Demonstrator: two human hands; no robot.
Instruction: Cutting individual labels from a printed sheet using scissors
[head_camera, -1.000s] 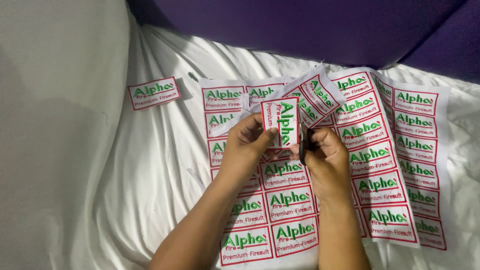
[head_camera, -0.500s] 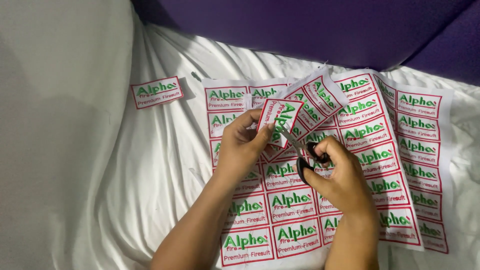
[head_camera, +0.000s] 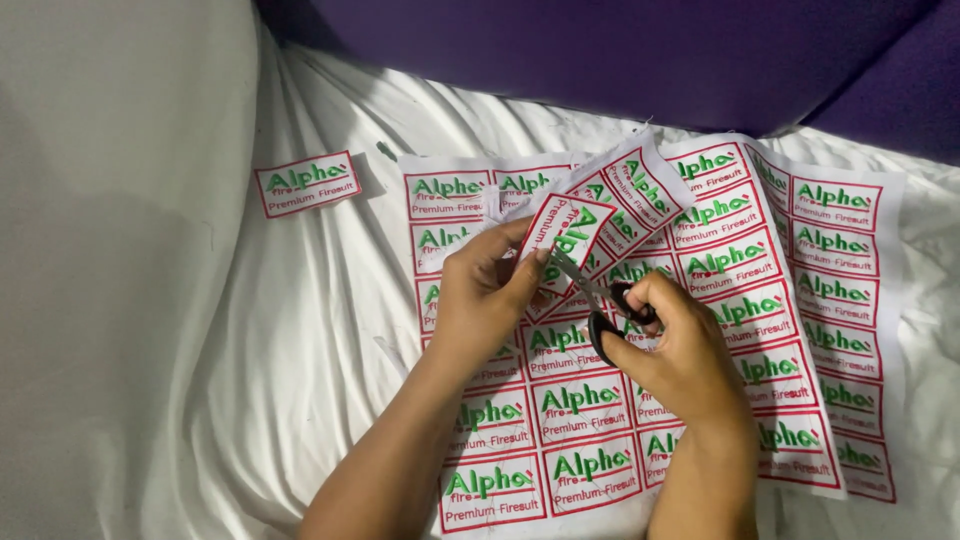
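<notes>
Both forearms come up from the bottom edge of the head view and meet over the middle of a white fabric sheet (head_camera: 880, 300) printed with rows of red-bordered labels in green lettering. The left hand (head_camera: 480, 295) is curled, thumb and fingertips pinching a lifted strip of labels (head_camera: 600, 215) that is folded up off the sheet and tilted toward the far edge. The right hand (head_camera: 680, 355) is closed around the black handles of a pair of scissors (head_camera: 590, 290), thumb through one loop, fingers through the other; the blades point up and left into the lower edge of the raised strip, just beside the left thumb. How far the blades are parted is hard to make out, since the strip and fingers cover them. The sheet lies on rumpled white bedding (head_camera: 300, 330). One cut-out label (head_camera: 307, 183) lies alone near the sheet's far left corner. The hands and arms hide several labels, and the sheet's near edge is cut off.
</notes>
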